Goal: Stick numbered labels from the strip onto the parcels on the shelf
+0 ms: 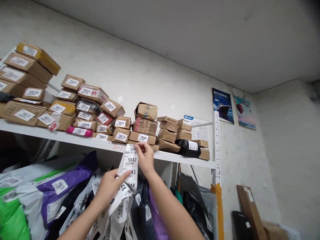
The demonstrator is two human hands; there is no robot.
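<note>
A long white strip of numbered barcode labels (130,166) hangs in front of the shelf edge, showing 5042 and other numbers. My right hand (145,158) pinches the top of the strip, just under the box labelled 5040 (143,137). My left hand (108,186) grips the strip lower down, where it bends and trails toward me. Both hands are closed on the strip.
A white metal shelf (185,160) carries many labelled brown cardboard parcels (87,110) and a black bag (187,148). Below lie purple, green, grey and black mailer bags (65,181). A perforated upright post (216,146) stands right, with posters (223,106) on the wall and cartons (250,210) on the floor.
</note>
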